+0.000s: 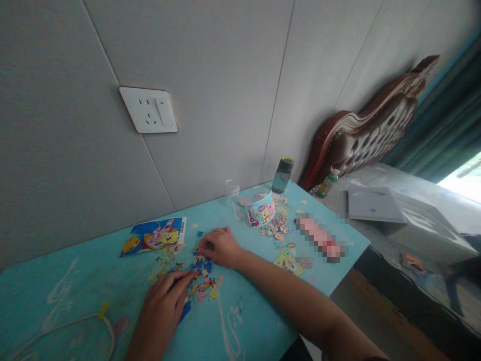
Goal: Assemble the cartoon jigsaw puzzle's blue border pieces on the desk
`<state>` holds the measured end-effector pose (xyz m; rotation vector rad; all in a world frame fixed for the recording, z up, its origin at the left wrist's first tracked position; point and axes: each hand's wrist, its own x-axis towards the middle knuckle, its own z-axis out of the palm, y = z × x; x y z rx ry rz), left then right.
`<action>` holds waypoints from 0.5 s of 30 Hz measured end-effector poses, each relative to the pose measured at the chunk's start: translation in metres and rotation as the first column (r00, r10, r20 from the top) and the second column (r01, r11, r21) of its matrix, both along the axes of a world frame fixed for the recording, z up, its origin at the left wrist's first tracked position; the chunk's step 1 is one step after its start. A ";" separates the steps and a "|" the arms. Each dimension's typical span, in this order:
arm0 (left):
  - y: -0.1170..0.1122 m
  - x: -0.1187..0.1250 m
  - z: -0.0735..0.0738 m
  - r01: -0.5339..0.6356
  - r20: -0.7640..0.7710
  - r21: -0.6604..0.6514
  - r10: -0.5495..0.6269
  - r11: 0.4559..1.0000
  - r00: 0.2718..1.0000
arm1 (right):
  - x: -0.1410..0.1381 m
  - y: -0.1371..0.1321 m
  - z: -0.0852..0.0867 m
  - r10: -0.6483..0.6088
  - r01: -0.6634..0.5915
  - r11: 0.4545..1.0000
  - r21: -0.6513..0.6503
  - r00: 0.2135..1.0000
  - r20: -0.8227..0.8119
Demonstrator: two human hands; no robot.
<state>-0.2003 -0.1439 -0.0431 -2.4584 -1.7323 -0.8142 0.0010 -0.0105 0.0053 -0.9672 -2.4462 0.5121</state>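
My left hand [161, 308] lies flat on the turquoise table [75, 301], fingers stretched out and pressing on the partly joined cartoon jigsaw [201, 281]. My right hand [220, 246] rests just beyond it, fingers curled in a pinch over a small puzzle piece at the jigsaw's far edge. A printed cartoon picture sheet [156, 234] lies farther back on the left. A heap of loose puzzle pieces [277, 228] sits to the right, beside a round cartoon tin [260, 210].
A dark bottle [282, 175] and a clear glass [232, 190] stand at the table's back edge by the wall. A wall socket [149, 110] is above. To the right are a bed with a brown headboard [368, 135], a green bottle [326, 184] and a grey box [376, 204].
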 end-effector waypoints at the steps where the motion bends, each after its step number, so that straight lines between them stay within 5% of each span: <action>1: 0.001 -0.001 0.000 0.006 -0.009 0.009 -0.006 1.000 1.000 | 0.000 0.000 -0.001 0.006 -0.006 1.000 0.001 1.000 -0.004; 15: 0.003 -0.011 -0.007 -0.094 0.023 0.054 0.093 0.994 0.995 | -0.006 -0.004 -0.011 0.154 -0.143 0.983 0.114 0.983 -0.100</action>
